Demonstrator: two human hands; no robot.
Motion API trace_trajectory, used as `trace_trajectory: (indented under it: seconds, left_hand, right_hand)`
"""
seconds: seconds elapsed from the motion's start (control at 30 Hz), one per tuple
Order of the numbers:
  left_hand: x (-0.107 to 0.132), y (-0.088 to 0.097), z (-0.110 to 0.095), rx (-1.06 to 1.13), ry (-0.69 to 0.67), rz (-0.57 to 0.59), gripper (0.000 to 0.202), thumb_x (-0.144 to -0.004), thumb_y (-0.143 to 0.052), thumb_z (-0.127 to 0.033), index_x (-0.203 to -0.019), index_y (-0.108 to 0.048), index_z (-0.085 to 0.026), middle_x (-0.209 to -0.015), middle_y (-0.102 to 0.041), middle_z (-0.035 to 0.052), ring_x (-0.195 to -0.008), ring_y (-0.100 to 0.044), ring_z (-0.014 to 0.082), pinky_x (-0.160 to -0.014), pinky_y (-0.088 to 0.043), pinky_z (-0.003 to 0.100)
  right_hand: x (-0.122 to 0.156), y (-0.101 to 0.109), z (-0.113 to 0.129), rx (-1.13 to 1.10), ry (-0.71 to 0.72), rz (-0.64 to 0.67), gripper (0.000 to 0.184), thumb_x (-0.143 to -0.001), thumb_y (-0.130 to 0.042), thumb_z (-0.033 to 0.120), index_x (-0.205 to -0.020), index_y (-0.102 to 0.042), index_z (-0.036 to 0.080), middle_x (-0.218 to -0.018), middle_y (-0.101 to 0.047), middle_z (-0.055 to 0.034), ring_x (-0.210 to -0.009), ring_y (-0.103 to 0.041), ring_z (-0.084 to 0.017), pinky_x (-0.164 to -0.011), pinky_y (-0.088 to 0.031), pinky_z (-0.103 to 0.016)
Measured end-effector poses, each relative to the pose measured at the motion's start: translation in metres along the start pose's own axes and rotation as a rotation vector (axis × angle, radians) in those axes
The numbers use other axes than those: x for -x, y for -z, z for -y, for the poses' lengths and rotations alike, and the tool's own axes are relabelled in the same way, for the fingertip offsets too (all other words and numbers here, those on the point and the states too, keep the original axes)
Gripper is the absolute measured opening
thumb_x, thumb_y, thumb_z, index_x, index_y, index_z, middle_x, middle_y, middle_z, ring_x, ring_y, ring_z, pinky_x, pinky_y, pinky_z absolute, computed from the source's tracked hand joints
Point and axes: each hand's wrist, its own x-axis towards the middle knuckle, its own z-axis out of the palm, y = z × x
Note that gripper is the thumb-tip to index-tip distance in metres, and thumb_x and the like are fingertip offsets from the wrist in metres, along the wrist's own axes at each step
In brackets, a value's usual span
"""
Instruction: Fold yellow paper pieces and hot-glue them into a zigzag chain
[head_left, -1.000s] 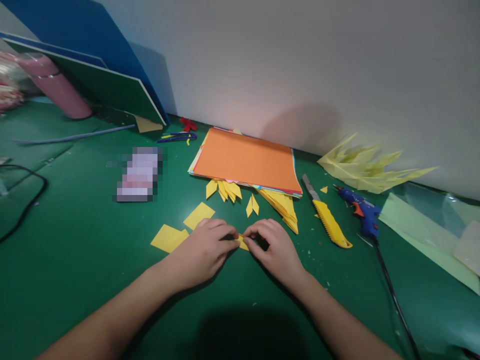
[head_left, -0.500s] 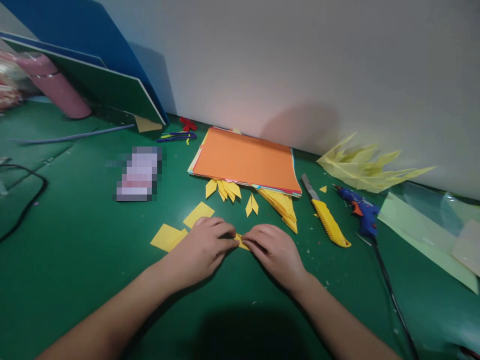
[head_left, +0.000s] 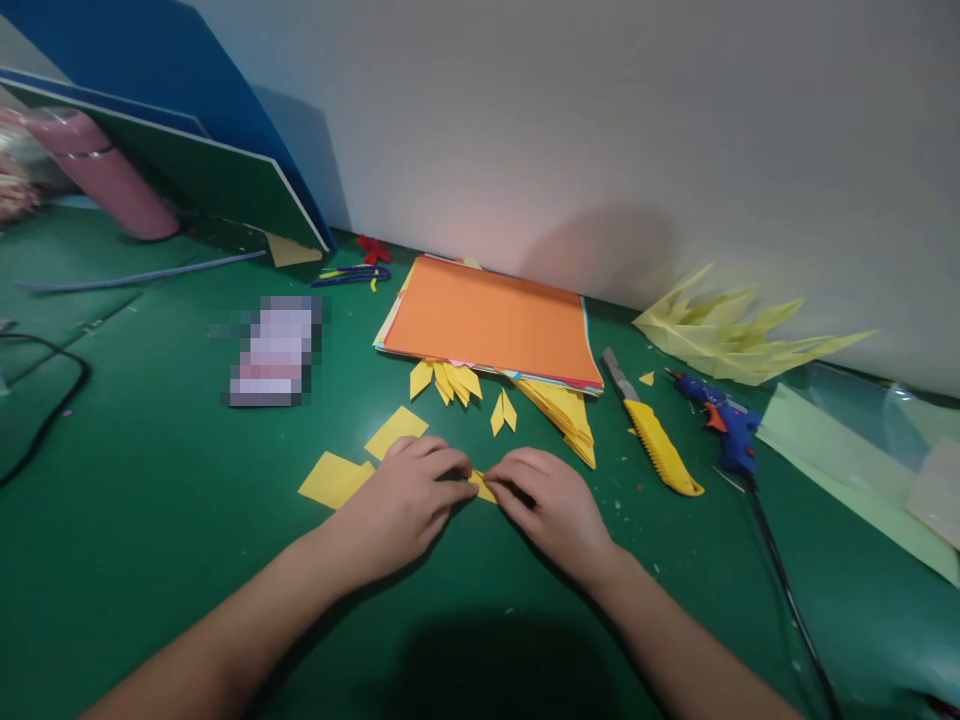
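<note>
Between my hands lies a small piece of yellow paper (head_left: 482,487), mostly covered by my fingers. My left hand (head_left: 420,490) pinches its left side, thumb and fingers pressed close to the table. On its right side my right hand (head_left: 551,500) pinches it with thumb and forefinger. Yellow paper squares (head_left: 330,480) lie beside and partly under my left hand, one more (head_left: 396,430) just behind it. Past my fingertips are a folded yellow paper piece (head_left: 504,412), a bunch of folded pieces (head_left: 450,382) and a stack of yellow triangles (head_left: 562,415).
A stack of coloured paper (head_left: 487,320), orange on top, lies at the back. To the right are a yellow utility knife (head_left: 660,445) with its blade out, a blue glue gun (head_left: 724,420) with its cord, and a spiky pale-yellow paper form (head_left: 742,340). A pink bottle (head_left: 112,180) leans left.
Both hands stay in nearly the same pinch on the yellow paper. The view has shifted very slightly.
</note>
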Motion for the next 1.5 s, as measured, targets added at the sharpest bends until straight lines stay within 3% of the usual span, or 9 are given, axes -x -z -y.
trace_trajectory:
  seconds: [0.1, 0.77, 1.5]
  left_hand:
    - [-0.0002, -0.0005, -0.0005, -0.010, -0.015, 0.003, 0.029, -0.090, -0.041, -0.008, -0.102, -0.065, -0.018, -0.104, -0.063, 0.0066, -0.095, -0.051, 0.0218, -0.079, -0.037, 0.037]
    - [-0.0007, 0.0002, -0.0010, -0.035, -0.021, 0.019, 0.030, -0.091, -0.040, -0.010, -0.104, -0.066, -0.019, -0.108, -0.064, 0.0069, -0.094, -0.052, 0.0220, -0.080, -0.042, 0.039]
    - [-0.0017, 0.0035, 0.0000, -0.013, 0.010, 0.046, 0.029, -0.089, -0.044, -0.008, -0.102, -0.066, -0.021, -0.106, -0.065, 0.0039, -0.094, -0.051, 0.0216, -0.079, -0.036, 0.038]
  right_hand:
    - [-0.0003, -0.0007, 0.0018, 0.007, -0.040, 0.003, 0.014, -0.090, -0.052, 0.017, -0.080, -0.062, 0.019, -0.074, -0.063, -0.0032, -0.071, -0.058, -0.017, -0.064, -0.045, -0.027]
    - [0.0001, 0.0038, -0.0003, 0.066, 0.066, 0.058, 0.024, -0.096, -0.042, 0.019, -0.087, -0.064, 0.016, -0.079, -0.065, -0.0071, -0.073, -0.058, -0.019, -0.066, -0.047, -0.030]
    - [0.0009, 0.0050, 0.0015, 0.083, 0.053, 0.100, 0.023, -0.093, -0.042, 0.013, -0.087, -0.064, 0.017, -0.079, -0.064, -0.0062, -0.073, -0.055, -0.019, -0.065, -0.045, -0.031]
